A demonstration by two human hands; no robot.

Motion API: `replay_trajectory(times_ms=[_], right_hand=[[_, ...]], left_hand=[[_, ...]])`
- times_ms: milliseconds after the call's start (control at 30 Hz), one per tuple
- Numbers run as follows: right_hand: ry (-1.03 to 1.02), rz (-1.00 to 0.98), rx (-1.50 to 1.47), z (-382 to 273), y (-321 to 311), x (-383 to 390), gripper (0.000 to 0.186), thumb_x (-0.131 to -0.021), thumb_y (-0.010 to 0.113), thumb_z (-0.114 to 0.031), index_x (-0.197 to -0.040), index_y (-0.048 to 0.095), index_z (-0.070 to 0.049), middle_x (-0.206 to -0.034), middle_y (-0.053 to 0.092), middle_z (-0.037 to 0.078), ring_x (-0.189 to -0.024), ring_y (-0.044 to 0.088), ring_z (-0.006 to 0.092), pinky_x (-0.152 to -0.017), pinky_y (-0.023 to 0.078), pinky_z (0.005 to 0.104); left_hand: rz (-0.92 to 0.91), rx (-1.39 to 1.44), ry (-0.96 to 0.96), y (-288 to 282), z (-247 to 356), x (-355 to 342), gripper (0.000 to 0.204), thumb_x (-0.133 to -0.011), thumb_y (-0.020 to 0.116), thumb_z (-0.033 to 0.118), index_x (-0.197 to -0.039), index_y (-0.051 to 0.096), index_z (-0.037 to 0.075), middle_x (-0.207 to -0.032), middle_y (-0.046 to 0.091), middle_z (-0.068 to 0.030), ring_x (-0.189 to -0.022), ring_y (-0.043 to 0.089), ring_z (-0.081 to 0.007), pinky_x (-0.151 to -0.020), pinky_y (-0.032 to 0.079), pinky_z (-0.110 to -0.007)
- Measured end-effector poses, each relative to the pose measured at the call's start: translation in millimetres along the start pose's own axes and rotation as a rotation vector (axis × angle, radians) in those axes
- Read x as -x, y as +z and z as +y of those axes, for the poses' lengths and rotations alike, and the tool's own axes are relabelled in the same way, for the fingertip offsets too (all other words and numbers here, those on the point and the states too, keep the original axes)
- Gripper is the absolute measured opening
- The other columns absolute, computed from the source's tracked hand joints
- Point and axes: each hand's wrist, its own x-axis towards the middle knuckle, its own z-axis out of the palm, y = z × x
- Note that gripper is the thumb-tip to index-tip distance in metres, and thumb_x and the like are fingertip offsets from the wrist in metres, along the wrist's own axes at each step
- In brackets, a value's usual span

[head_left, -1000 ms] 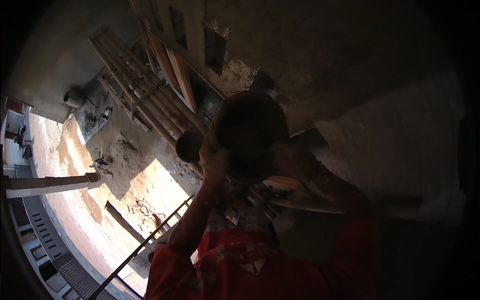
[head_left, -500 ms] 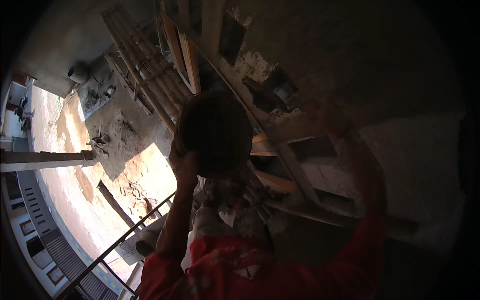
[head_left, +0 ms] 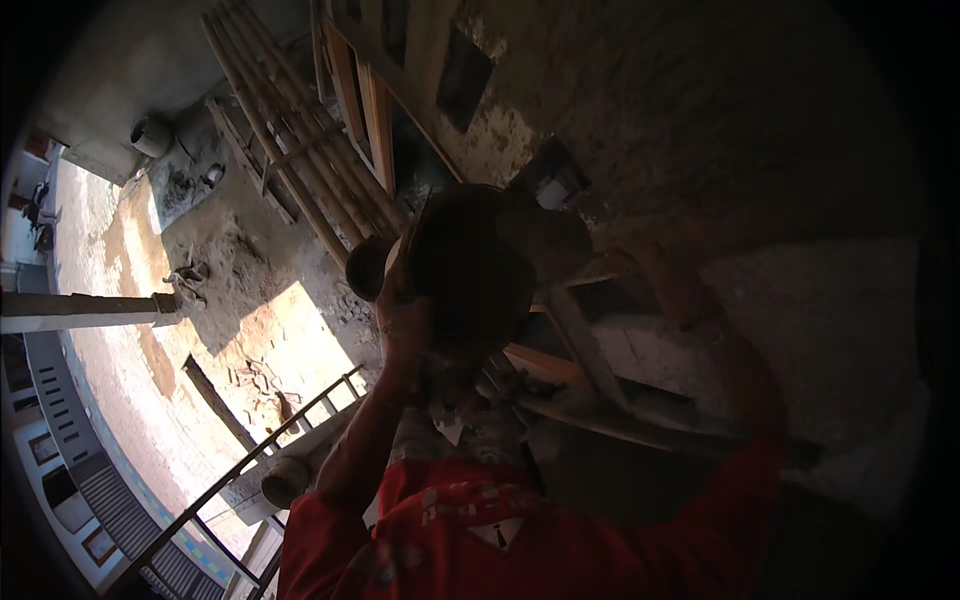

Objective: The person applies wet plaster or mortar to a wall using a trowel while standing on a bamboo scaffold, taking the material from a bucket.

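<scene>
A dark round bucket (head_left: 470, 275) is held up in front of my chest, its inside too dark to make out. My left hand (head_left: 405, 322) grips its left side, with the thumb over the rim. In my right hand (head_left: 672, 285), closed round the handle, is a trowel (head_left: 555, 243). Its broad dark blade reaches over the right side of the bucket; whether it touches the rim I cannot tell. Past my right hand stands a rough wall (head_left: 640, 140), partly coated with plaster.
Bamboo poles (head_left: 290, 120) tied as a ladder-like frame lean at the upper left, beside wooden boards (head_left: 372, 110). A smaller dark bucket (head_left: 367, 268) shows behind mine. A metal railing (head_left: 230, 485) runs at lower left. Far below are a ground-level pot (head_left: 151, 136) and sunlit rubble (head_left: 262, 385).
The trowel has come away from the wall, down and inward to the bucket's right side. The bucket has shifted to the right, and a smaller bucket now shows behind it.
</scene>
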Motion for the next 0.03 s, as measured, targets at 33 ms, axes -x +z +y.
replay_trajectory(times_ms=[33], right_hand=[[-0.004,0.004,-0.002,-0.9,-1.6,-1.3,0.035,-0.088,0.066,-0.026,-0.12,0.063,-0.012,-0.119,0.061,0.011,-0.112,0.058,0.0257,-0.096,0.047,0.0367]], left_hand=[[-0.009,-0.078,-0.024,0.7,2.3,1.8,0.076,-0.064,0.049,-0.006,-0.139,0.043,0.001,-0.135,0.052,-0.0143,-0.13,0.044,-0.0217,-0.109,0.031,-0.031]])
